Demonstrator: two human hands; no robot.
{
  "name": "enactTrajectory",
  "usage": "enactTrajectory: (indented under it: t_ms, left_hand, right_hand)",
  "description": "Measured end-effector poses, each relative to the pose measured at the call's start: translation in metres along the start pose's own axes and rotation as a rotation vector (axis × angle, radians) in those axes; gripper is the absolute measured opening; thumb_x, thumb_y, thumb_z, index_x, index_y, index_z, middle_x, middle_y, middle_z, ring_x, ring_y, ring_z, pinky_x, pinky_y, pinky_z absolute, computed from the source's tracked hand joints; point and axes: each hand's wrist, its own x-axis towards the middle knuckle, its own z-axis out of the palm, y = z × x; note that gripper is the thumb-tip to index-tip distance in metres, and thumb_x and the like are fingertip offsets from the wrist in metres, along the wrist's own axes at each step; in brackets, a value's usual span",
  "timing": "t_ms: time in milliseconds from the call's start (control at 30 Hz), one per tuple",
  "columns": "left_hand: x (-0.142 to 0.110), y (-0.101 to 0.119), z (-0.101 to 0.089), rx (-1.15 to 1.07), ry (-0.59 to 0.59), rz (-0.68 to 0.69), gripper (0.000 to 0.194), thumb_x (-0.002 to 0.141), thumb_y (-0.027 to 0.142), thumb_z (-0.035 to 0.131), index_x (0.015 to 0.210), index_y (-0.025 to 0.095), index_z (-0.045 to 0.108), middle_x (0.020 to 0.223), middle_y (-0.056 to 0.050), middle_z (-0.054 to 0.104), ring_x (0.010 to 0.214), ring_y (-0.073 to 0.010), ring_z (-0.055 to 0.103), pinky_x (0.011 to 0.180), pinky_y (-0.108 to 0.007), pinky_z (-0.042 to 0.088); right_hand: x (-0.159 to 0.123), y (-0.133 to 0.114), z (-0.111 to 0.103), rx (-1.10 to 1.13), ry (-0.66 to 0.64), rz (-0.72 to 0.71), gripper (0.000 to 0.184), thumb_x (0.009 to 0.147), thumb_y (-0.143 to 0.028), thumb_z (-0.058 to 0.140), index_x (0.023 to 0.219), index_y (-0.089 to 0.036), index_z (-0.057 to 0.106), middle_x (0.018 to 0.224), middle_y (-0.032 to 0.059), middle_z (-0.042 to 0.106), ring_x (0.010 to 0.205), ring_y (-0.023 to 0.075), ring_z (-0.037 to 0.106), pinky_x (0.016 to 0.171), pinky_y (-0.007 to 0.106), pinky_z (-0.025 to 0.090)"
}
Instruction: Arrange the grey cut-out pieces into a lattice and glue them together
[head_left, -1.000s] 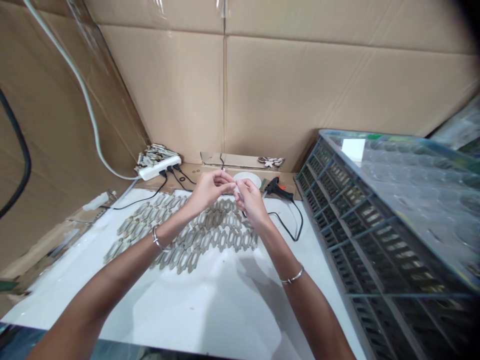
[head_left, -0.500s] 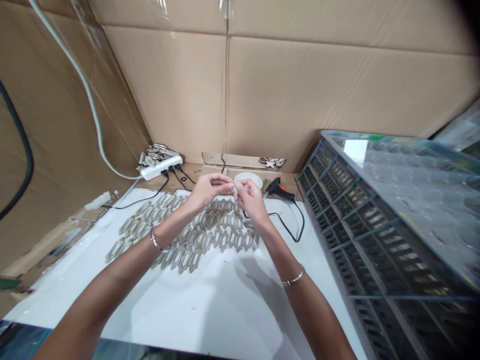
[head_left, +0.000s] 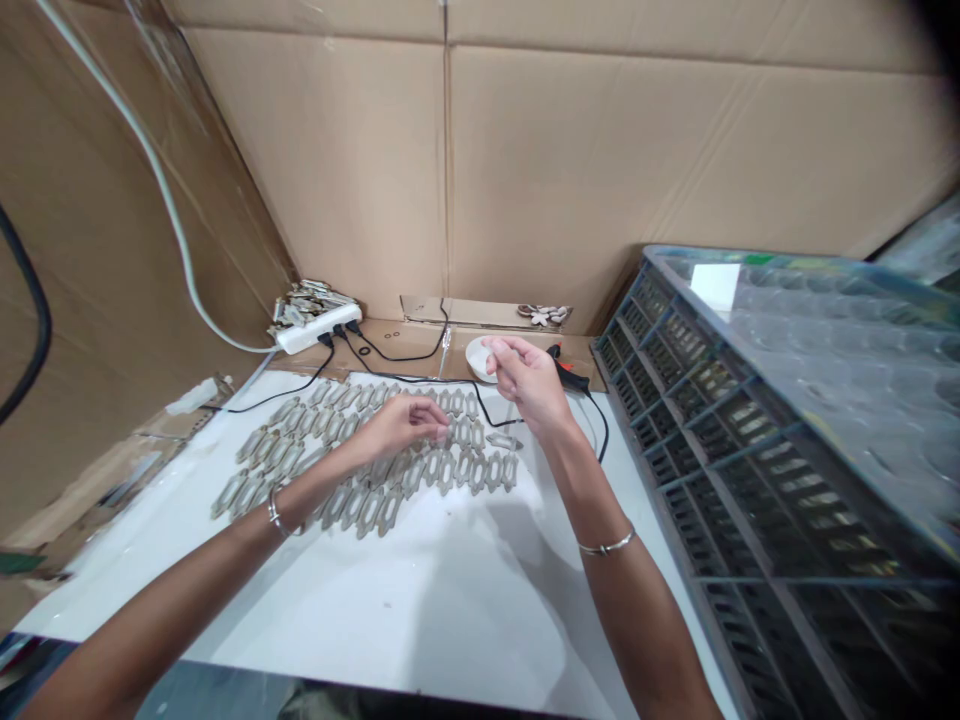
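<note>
Several rows of grey hollow frame-shaped pieces (head_left: 367, 510) with pointed ends lie on the white table top. Just over the upper rows is my left hand (head_left: 409, 422), fingers curved and drawn together towards the thumb; what they hold, if anything, is hidden. My right hand (head_left: 531, 385) is raised in front of a small white dish (head_left: 478, 358), thumb and fingers pinched; anything between them is too small to make out. Behind that hand lies a black glue gun (head_left: 573, 380), partly covered by it. One single piece (head_left: 502, 441) lies sideways below my right hand.
A white power strip (head_left: 319, 328) with black plugs sits at the back left, beside a heap of similar pieces (head_left: 304, 300). Black cables (head_left: 397, 378) cross the back. A tall grey plastic crate (head_left: 697, 430) stands on the right. Cardboard walls (head_left: 337, 160) enclose the table.
My hands were together near the dish and have parted. The left came down and leftward over the pieces; the right moved slightly right, now in front of the glue gun.
</note>
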Motion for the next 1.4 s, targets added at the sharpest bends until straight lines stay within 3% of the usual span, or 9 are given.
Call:
enactTrajectory:
  t_ms: [167,300,533,867,1133,1267,1400]
  left_hand:
    - [-0.009,-0.027,0.000,0.174,-0.049,-0.009,0.029,0.074,0.043,0.073,0.081,0.015,0.073,0.073,-0.005,0.072,0.067,-0.0171,0.065,0.064,-0.025,0.047]
    - [-0.011,-0.036,0.002,0.171,-0.063,-0.026,0.031,0.074,0.045,0.073,0.081,0.016,0.074,0.074,-0.005,0.073,0.069,-0.0172,0.064,0.066,-0.025,0.047]
    - [-0.014,-0.038,0.009,0.207,-0.055,-0.022,0.033,0.075,0.046,0.072,0.082,0.014,0.074,0.076,-0.006,0.073,0.069,-0.0174,0.063,0.065,-0.025,0.046]
    - [-0.023,-0.033,0.009,0.445,0.060,0.092,0.028,0.077,0.049,0.071,0.080,0.021,0.077,0.086,-0.007,0.070,0.092,-0.0248,0.056,0.094,-0.037,0.038]
    - [-0.027,-0.043,0.014,0.502,0.123,0.094,0.024,0.077,0.047,0.072,0.083,0.025,0.078,0.095,-0.008,0.064,0.101,-0.0289,0.046,0.096,-0.042,0.034]
    - [-0.026,-0.038,0.014,0.522,0.170,0.110,0.024,0.075,0.044,0.075,0.089,0.024,0.076,0.097,-0.007,0.064,0.102,-0.0290,0.049,0.095,-0.040,0.037]
    - [-0.016,-0.008,0.008,0.392,0.214,0.174,0.027,0.083,0.045,0.066,0.089,0.020,0.073,0.091,-0.006,0.068,0.089,-0.0220,0.058,0.084,-0.032,0.043]
  right_hand:
    - [-0.002,-0.004,0.001,0.015,-0.009,0.015,0.029,0.072,-0.040,0.073,0.084,-0.016,0.062,0.064,-0.0026,0.059,0.040,0.0016,0.024,0.038,0.019,0.013]
    - [0.001,0.002,-0.001,0.018,-0.006,0.010,0.031,0.072,-0.041,0.074,0.082,-0.016,0.061,0.065,-0.0022,0.060,0.040,0.0014,0.025,0.038,0.019,0.013]
    - [0.002,0.004,-0.001,0.030,-0.009,0.024,0.032,0.071,-0.042,0.074,0.082,-0.016,0.061,0.065,-0.0025,0.060,0.040,0.0009,0.024,0.038,0.019,0.012]
    - [0.002,0.006,0.000,0.034,0.003,0.039,0.031,0.070,-0.041,0.075,0.080,-0.016,0.060,0.064,-0.0025,0.060,0.040,0.0013,0.024,0.038,0.019,0.013]
    - [0.003,0.007,0.000,0.043,0.013,0.044,0.032,0.069,-0.042,0.076,0.078,-0.016,0.058,0.065,-0.0026,0.060,0.040,0.0010,0.025,0.037,0.018,0.014]
    - [0.004,0.010,-0.001,0.022,0.011,0.052,0.034,0.068,-0.044,0.077,0.076,-0.016,0.059,0.065,-0.0021,0.060,0.040,0.0011,0.025,0.037,0.018,0.014]
    - [0.003,0.016,0.001,0.007,-0.041,0.073,0.035,0.070,-0.045,0.076,0.075,-0.016,0.057,0.063,-0.0021,0.059,0.039,0.0012,0.025,0.037,0.019,0.014]
